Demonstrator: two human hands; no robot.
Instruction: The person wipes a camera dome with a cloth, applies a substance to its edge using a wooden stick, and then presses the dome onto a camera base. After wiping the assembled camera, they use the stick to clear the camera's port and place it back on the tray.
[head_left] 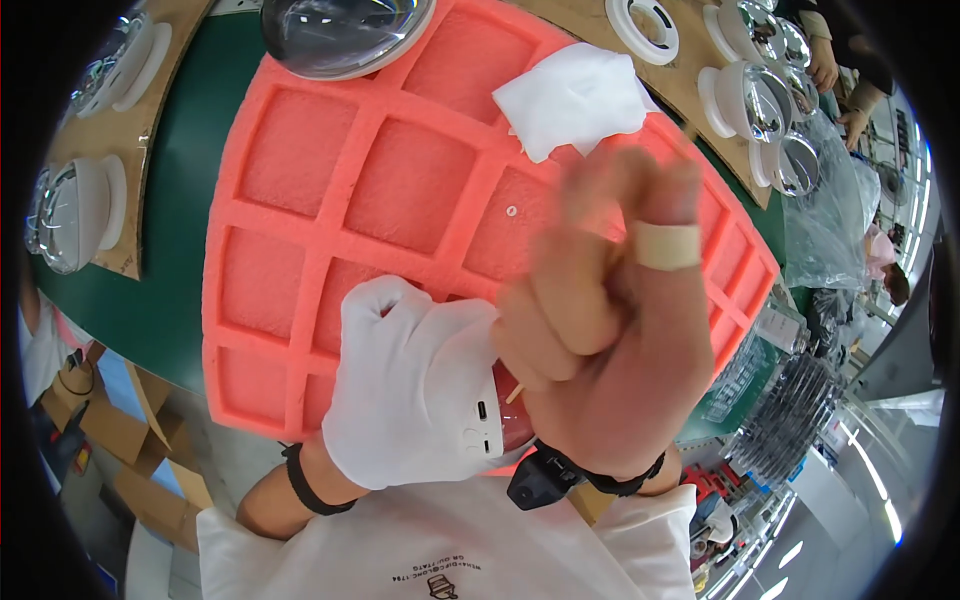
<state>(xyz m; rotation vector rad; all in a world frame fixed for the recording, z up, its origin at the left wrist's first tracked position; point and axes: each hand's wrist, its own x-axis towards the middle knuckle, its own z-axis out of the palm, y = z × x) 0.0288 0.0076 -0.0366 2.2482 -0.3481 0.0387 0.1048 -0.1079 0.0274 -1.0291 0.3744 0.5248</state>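
Observation:
My left hand (405, 385), in a white glove, is closed around a white rounded housing (476, 428) with two small port slots. Most of that housing is hidden by the glove, and a glossy reddish-looking patch shows at its right side. Just right of it, my bare right hand (610, 320) is raised with its fingers curled. Motion smears its fingertips, and a tan band wraps one finger. A thin tan stick (515, 394) shows at this hand's lower left edge; I cannot tell whether the hand grips it. Both hands are over a pink foam tray (335, 225) with square pockets.
A crumpled white cloth (575, 98) and a clear dome (340, 35) lie on the tray's far part. A small white piece (511, 211) sits in one pocket. Domed units (80, 215) stand on cardboard at left and far right, beside a white ring (643, 28). Another person's hands (823, 65) show at far right.

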